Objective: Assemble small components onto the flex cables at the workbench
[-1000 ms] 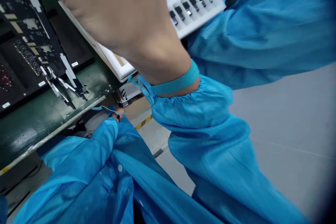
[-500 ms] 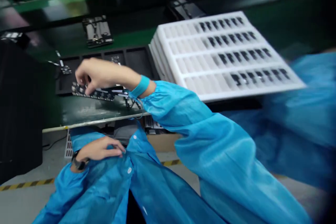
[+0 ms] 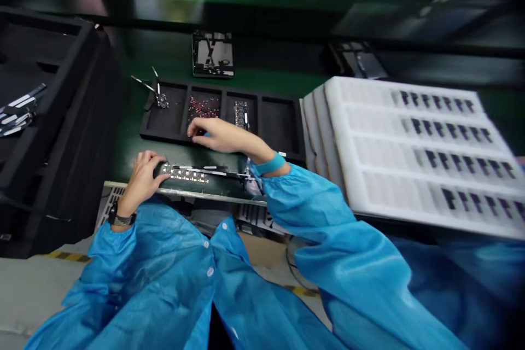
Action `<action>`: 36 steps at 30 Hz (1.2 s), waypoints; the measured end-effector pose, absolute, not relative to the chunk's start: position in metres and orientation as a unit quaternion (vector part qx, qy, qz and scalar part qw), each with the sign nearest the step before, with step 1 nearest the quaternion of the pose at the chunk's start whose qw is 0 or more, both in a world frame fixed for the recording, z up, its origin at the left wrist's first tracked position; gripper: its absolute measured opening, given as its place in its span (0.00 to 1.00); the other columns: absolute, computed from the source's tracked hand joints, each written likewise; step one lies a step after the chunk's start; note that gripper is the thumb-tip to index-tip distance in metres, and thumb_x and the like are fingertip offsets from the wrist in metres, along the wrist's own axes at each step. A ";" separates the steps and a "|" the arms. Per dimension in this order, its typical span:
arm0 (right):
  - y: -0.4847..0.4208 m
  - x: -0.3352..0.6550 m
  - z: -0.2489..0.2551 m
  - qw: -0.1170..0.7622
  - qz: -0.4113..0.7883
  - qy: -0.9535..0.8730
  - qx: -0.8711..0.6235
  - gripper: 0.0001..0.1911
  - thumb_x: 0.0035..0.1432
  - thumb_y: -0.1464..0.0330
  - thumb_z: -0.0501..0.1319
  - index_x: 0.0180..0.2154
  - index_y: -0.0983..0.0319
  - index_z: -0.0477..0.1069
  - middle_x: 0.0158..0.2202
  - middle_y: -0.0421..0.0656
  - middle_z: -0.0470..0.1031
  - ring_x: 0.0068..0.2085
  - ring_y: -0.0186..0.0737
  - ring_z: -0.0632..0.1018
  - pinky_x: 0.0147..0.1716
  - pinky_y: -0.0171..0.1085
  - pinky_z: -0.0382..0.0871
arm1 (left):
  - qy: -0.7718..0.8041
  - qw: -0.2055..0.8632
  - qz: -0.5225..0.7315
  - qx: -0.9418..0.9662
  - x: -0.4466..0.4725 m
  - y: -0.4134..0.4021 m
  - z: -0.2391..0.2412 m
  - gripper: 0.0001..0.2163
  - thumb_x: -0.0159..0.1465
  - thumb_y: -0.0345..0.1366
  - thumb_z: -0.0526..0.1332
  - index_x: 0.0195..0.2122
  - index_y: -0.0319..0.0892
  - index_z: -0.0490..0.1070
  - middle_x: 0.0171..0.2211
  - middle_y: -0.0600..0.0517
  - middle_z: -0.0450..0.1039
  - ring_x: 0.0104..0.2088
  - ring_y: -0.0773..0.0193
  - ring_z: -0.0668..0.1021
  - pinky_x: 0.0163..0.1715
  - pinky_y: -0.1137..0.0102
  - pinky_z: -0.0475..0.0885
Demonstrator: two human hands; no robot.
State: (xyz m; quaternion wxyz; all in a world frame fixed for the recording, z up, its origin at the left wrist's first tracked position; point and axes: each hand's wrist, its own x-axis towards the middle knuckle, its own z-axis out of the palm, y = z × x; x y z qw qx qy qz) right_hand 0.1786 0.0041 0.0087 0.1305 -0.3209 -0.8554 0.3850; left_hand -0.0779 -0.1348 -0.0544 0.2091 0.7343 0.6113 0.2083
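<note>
Gripping PCB strip (image 3: 184, 174) w/ left hand (image 3: 143, 178) just above bench edge (image 3: 213, 195), right hand (image 3: 223, 136) at black parts tray (image 3: 172, 139) rim, hold unclear.

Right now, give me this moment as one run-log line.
left hand on circuit board strip | right hand at black compartment tray | white foam tray stack alongside
</note>
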 end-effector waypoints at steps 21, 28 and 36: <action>0.028 0.214 -0.034 0.268 0.699 -0.589 -0.305 0.18 0.63 0.58 0.73 0.42 0.62 0.72 0.45 0.53 0.87 0.40 0.45 0.89 0.32 0.37 0.82 | 0.604 0.284 0.149 0.730 -0.077 -0.122 -0.044 0.09 0.64 0.27 0.68 0.43 0.44 0.72 0.40 0.50 0.74 0.44 0.53 0.76 0.48 0.60 0.73; 0.022 0.214 -0.035 0.258 0.699 -0.590 -0.310 0.14 0.67 0.59 0.71 0.42 0.64 0.74 0.44 0.52 0.87 0.39 0.42 0.88 0.32 0.35 0.83 | 0.651 0.254 0.072 0.712 -0.069 -0.121 -0.030 0.09 0.65 0.29 0.69 0.39 0.44 0.68 0.39 0.49 0.74 0.43 0.51 0.77 0.45 0.61 0.71; 0.021 0.217 -0.034 0.275 0.721 -0.559 -0.304 0.13 0.73 0.58 0.64 0.45 0.61 0.69 0.45 0.52 0.87 0.39 0.42 0.88 0.32 0.37 0.84 | 0.646 0.210 0.017 0.733 -0.064 -0.124 -0.026 0.03 0.68 0.32 0.64 0.42 0.43 0.71 0.41 0.44 0.77 0.41 0.50 0.79 0.42 0.62 0.71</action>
